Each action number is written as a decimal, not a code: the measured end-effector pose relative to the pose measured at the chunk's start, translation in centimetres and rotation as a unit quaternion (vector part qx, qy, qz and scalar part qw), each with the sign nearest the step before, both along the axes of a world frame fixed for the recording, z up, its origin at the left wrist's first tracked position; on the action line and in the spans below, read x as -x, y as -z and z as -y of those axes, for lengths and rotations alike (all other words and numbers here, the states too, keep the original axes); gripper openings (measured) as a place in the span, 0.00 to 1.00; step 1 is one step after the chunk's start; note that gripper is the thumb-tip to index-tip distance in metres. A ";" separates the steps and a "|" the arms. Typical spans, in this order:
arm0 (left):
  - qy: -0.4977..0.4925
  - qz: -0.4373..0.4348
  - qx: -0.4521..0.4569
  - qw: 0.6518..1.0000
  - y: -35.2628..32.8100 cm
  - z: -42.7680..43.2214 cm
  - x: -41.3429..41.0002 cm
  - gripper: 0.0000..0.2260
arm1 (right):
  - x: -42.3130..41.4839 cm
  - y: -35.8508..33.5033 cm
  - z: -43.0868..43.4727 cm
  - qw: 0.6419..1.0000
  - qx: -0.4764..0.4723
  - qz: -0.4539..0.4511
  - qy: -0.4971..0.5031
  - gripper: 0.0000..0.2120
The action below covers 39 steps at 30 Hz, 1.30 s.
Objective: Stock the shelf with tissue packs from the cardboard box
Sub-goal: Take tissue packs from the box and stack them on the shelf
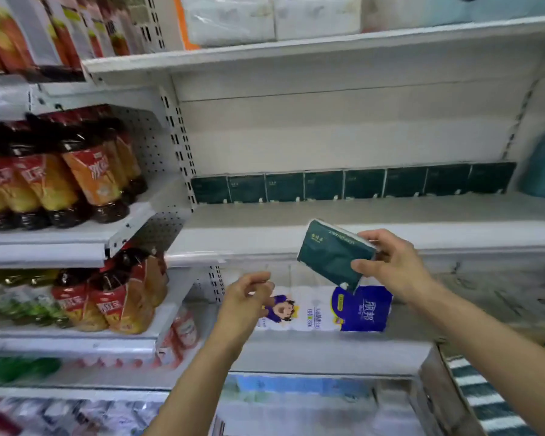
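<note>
We note the right hand [390,265] pinching one green pack [331,256], thumb on its face. The pack is tilted and sits in front of and below the row [353,184] of like packs at the back of the shelf [328,212]. The left hand [246,297] is loosely curled and empty, below-left of the row.

We judge the step as follows: level the pack, stand it upright and slide it against the row's front, faces matching. Nothing blocks the bare shelf in front of the row. Bottles [76,177] stand left of the row, and a blue-white bundle [362,306] lies below it. The box is not in view.

Right hand [390,265] holds a tilted green tissue pack [329,254].
</note>
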State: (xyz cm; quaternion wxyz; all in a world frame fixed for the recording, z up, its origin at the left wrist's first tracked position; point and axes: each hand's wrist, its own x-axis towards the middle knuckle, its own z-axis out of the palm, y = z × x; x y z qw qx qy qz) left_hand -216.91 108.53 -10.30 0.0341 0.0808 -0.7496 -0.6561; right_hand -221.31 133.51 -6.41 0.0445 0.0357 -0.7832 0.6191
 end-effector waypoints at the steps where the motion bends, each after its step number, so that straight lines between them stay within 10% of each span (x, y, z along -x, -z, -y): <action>1: -0.008 -0.006 0.005 1.000 -0.3 1.2 0.6 0.07 | 1.1 -0.3 1.5 1.000 0.000 -0.014 -0.008 0.19; 17: -0.107 -0.029 0.048 0.993 -3.5 18.8 20.4 0.16 | 22.4 1.3 26.4 0.994 -0.077 -0.075 -0.024 0.18; 24: -0.132 -0.033 0.097 0.986 -2.2 20.3 29.0 0.31 | 27.6 2.3 29.8 0.981 -0.137 -0.139 -0.012 0.19; 39: -0.142 -0.086 0.083 0.983 -0.9 20.5 32.4 0.27 | 30.0 2.9 32.0 0.977 -0.125 -0.168 0.040 0.14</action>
